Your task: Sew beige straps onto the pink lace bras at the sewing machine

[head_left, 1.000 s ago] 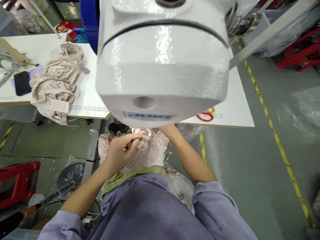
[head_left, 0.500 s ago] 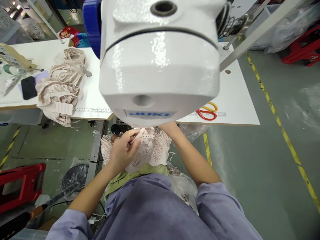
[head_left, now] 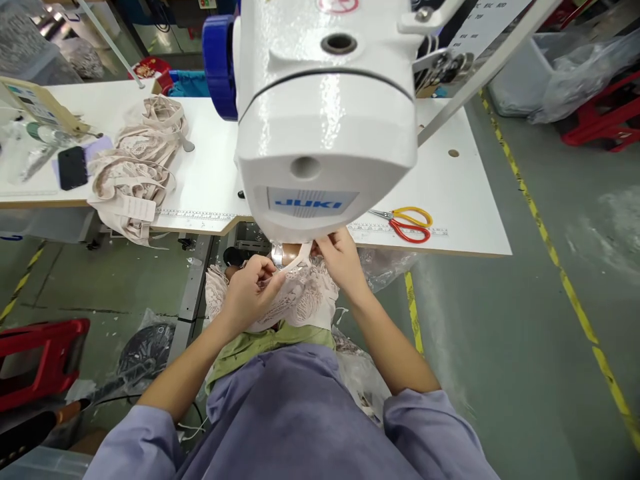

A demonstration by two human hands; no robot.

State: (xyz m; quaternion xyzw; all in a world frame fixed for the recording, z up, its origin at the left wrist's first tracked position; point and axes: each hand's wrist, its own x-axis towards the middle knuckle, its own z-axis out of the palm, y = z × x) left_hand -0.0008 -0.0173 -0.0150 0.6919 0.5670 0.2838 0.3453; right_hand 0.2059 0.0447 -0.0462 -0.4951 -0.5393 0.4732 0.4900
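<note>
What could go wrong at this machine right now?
The right hand is close beneath the sewing machine head, so it might get hurt if hidden parts there moved. The pale strap pinched in the left hand could slip or twist. The beige garment pile overhangs the white table and might slide off.

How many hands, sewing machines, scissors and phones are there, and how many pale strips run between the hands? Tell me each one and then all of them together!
Hands, left hand and right hand: 2
Pale strip: 1
Sewing machine: 1
Scissors: 1 pair
Phone: 1
Total: 6
</note>
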